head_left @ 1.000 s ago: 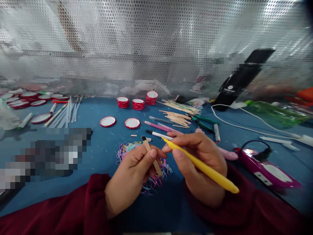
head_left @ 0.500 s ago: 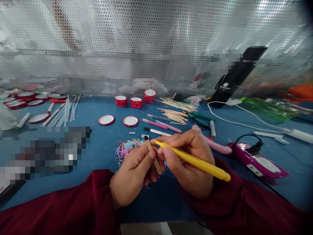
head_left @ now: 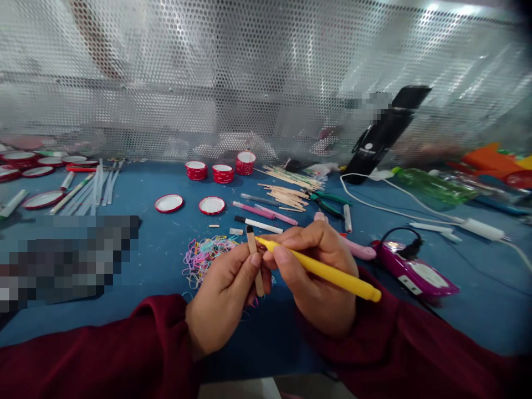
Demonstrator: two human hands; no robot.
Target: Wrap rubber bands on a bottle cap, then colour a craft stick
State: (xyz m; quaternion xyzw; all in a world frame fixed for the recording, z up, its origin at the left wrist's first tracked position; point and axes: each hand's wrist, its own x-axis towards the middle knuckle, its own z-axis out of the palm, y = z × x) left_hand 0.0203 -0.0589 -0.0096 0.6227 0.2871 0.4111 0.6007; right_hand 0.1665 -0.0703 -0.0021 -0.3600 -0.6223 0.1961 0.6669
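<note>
Pinched between the thumb and fingers of my left hand [head_left: 226,296] is a flat wooden stick [head_left: 251,242] with a black, rounded tip pointing up and away. My right hand [head_left: 322,282] grips a yellow marker pen [head_left: 328,269] like a writing tool, its tip at the stick's right edge; whether the two touch I cannot tell. Just beyond my left hand lies a tangle of coloured rubber bands [head_left: 203,257], partly covered by that hand. A white pen with a black cap [head_left: 260,224] and pink pens [head_left: 253,209] rest beyond my right hand.
Red tape rolls [head_left: 223,174] and round lids [head_left: 169,203] stand toward the back. Wooden sticks [head_left: 286,197] and green-handled pliers [head_left: 328,202] lie right of them. A purple power strip [head_left: 418,274], white cable [head_left: 361,205], black umbrella-like object [head_left: 382,136] and green bottle [head_left: 432,185] occupy the right.
The view has shifted slightly right, so table items appear further left. In my left hand the stick has turned more upright. Both hands keep their holds.
</note>
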